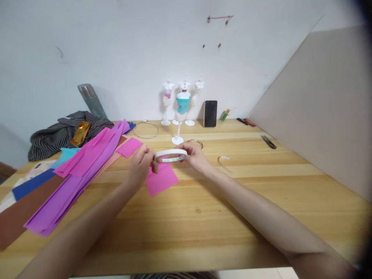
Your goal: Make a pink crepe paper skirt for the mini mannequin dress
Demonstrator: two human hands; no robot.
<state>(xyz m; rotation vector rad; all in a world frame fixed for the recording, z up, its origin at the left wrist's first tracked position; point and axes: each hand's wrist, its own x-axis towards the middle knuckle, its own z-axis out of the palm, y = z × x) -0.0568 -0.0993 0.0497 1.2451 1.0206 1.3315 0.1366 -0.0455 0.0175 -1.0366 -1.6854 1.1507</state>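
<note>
A narrow white roll of tape [171, 152] is held up over the table between my two hands. My left hand [142, 162] pinches at its left side, fingers curled; whether it grips the roll or a loose end of tape is hard to see. On the right, my right hand [194, 155] has its fingers closed on the rim of the roll. Beneath them lies a pink paper piece [162, 180] on the wood, partly covered by the left fingers. Another pink piece [130, 147] rests just beyond my left hand.
Small white mannequins stand at the back; the front one wears a turquoise wrap [183, 104]. A phone [210, 114] leans on the wall. Purple crepe paper [69, 197] and other coloured sheets spread left, near a striped cloth [46, 139] and a flask [91, 100]. Snips [269, 142] lie right.
</note>
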